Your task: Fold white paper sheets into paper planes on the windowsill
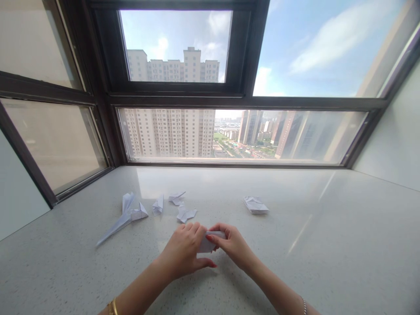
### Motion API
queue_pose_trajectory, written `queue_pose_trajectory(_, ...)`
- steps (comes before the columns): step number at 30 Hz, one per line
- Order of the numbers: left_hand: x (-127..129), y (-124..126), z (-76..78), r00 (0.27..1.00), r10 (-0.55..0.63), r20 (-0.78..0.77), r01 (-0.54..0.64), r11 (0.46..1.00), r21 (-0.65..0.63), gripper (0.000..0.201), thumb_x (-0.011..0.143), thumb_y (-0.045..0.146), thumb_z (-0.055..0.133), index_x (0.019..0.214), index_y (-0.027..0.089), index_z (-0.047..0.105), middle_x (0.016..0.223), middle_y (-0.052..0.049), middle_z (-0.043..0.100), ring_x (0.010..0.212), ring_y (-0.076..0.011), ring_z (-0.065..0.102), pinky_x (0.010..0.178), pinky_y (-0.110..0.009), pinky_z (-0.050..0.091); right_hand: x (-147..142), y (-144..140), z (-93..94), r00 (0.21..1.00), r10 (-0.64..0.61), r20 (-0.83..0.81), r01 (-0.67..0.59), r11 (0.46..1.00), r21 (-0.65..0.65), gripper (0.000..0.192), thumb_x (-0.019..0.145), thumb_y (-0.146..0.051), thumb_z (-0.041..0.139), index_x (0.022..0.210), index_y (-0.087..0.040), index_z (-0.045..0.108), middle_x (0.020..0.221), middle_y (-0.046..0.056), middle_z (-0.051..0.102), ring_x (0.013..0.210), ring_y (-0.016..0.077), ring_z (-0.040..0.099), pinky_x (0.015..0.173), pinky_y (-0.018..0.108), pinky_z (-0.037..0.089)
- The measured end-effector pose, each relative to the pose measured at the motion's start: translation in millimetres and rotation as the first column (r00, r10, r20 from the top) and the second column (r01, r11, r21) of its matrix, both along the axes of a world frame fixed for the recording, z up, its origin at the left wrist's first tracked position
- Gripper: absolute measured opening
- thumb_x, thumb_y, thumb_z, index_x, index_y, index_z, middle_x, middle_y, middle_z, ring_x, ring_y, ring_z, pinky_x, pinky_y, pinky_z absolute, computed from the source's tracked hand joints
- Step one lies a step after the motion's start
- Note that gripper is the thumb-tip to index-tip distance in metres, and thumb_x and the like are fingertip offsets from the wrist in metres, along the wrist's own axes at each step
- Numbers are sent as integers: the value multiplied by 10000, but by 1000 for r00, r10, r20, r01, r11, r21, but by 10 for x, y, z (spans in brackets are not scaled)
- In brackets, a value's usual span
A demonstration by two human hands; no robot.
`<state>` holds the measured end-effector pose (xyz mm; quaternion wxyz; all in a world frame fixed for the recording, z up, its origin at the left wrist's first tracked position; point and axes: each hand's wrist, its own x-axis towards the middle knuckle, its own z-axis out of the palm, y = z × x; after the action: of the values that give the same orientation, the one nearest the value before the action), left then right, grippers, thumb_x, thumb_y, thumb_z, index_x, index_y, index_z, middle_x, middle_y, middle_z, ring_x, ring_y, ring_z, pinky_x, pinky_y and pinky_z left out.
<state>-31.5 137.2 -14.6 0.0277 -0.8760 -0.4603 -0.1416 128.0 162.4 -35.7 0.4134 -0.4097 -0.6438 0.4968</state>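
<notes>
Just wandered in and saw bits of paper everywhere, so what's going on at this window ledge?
A person is folding paper. Both hands, the left hand and the right hand, pinch a small white folded piece of paper between them, just above the speckled stone ledge. Beyond the hands lie finished pieces: a long paper plane, three small folded shapes and, off to the right, a flat folded packet. Tall buildings show through the window.

I see bare bench [328, 245] to my right and in front, up to the window [229, 135]. Paper folds [157, 205] crowd the left; one more fold [256, 204] lies ahead, right.
</notes>
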Motion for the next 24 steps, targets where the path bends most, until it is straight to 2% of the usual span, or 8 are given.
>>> queue_pose_trajectory(2,-46,38,2,997,3,77,1,999,-51,460,706,584,471,950,196,504,909,-67,585,821,-225,548,689,-316,404,49,26,10,999,-13,46,11,999,39,279,651,-428,627,719,-159,602,540,-17,586,500,134,550,493,247,439)
queue_pose_trajectory(4,-106,92,16,986,42,160,-21,991,-134,357,793,507,390,895,196,533,859,-56,608,764,-194,561,655,-278,394,99,54,25,995,-34,94,26,996,85,254,664,-408,620,722,-160,612,560,-8,596,530,140,552,512,246,433)
queue_pose_trajectory(7,-197,178,40,950,127,287,-38,954,-297,288,794,436,430,774,191,580,721,-23,633,649,-165,557,579,-237,362,154,87,49,985,-58,160,34,989,147,221,683,-377,607,733,-162,627,608,8,622,591,158,565,553,251,428)
queue_pose_trajectory(9,-239,218,50,928,158,336,-28,932,-361,267,769,412,475,720,183,605,642,-11,635,609,-155,553,549,-222,350,169,99,59,982,-63,180,32,985,168,210,685,-367,605,731,-164,631,629,13,633,617,167,572,569,253,427)
queue_pose_trajectory(19,-272,260,44,862,171,478,71,892,-447,296,733,398,510,714,141,656,616,-26,663,593,-142,577,541,-195,393,200,126,83,985,-60,161,28,980,197,227,673,-391,613,713,-171,653,639,4,639,628,162,572,573,249,428)
queue_pose_trajectory(24,-283,272,27,841,187,507,91,875,-475,346,758,422,464,738,124,640,616,-35,662,578,-137,600,544,-196,424,239,212,33,997,-33,76,27,997,71,284,630,-415,646,750,-158,639,575,-12,600,529,126,536,504,238,412)
